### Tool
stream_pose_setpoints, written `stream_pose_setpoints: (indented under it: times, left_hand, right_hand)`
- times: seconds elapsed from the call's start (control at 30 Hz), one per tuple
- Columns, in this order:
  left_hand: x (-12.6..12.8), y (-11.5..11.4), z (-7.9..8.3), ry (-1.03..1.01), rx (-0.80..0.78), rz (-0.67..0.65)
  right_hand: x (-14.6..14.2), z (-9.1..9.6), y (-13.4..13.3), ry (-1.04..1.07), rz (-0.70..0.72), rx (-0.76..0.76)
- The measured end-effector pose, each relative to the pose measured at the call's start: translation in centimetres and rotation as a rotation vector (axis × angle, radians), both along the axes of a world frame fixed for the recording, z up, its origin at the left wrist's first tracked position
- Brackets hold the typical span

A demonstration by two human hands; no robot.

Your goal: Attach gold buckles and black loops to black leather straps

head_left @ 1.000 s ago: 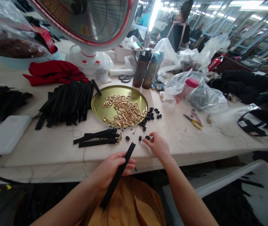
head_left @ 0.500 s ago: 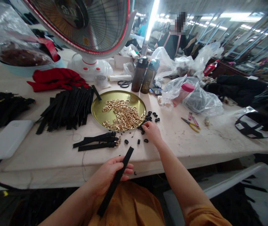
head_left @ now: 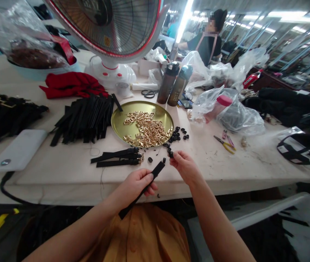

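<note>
My left hand (head_left: 140, 183) is closed around a black strap (head_left: 158, 167), thumb on top, and the strap slants up over the table's front edge. Just right of its upper end, my right hand (head_left: 186, 166) pinches a small black loop (head_left: 170, 155). More small black loops (head_left: 177, 135) lie scattered beside the tray, and one sits close to the strap's tip. Gold buckles (head_left: 151, 129) are heaped on a round gold-coloured tray (head_left: 119, 125). Left of my hands lie several black straps with buckles (head_left: 119, 160) at their right ends.
A stack of plain black straps (head_left: 85, 120) lies left of the tray, with a white power bank-like device (head_left: 21, 151) farther left. Behind stand a round fan heater (head_left: 111, 69) and two bottles (head_left: 168, 82). Pliers (head_left: 224, 144) lie at right. A person (head_left: 209, 42) is in the background.
My left hand has raised the strap toward the loops. My right hand has drawn back slightly from the loop pile, a loop between its fingertips. The whole view has shifted a little.
</note>
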State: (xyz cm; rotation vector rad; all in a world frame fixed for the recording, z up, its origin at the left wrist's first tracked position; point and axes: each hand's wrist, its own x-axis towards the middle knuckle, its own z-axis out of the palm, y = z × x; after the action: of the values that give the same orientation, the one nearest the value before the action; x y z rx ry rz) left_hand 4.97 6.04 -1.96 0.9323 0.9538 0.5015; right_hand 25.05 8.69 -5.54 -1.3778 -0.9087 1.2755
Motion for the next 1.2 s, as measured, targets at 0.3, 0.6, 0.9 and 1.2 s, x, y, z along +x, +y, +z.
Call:
stream_pose_setpoints:
  times: [0.3,0.6,0.9,1.2]
  left_hand:
    - [-0.6,-0.3,-1.2,0.245,0.366,-0.078]
    - [-1.6,-0.7,-0.5,0.562,0.764,-0.304]
    - [-3.2,-1.2,0.5,0.423,0.532,-0.429]
    - [-2.3,-1.9,-1.0,0.409,0.534,-0.128]
  right_hand:
    - [-4.8,0.6,-4.5,0.268,0.007,-0.059]
    - [-5.7,1.0,-6.4,-0.152,0.141,0.103]
    - [-4.7,0.0,-6.6,0.168,0.119,-0.125]
    - [-9.0,-1.0,-7.5,0.405,0.172,-0.099]
